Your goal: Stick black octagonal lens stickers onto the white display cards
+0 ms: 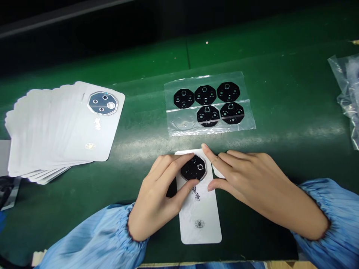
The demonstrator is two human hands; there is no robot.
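A white phone back cover (199, 213) lies flat on the green mat in front of me. A black octagonal camera lens piece (194, 168) sits in its upper part. My left hand (158, 194) pinches this piece between forefinger and thumb. My right hand (244, 181) rests on the cover's right edge, forefinger stretched to the top corner, thumb against the side. Just beyond, a clear plastic sheet (182, 125) carries several more black lens pieces (218, 102).
A fanned stack of white back covers (56, 134) lies at the left, the top one with a silver camera ring (103, 102). A crumpled clear bag (349, 89) sits at the right edge. Green mat (280, 93) covers the bench.
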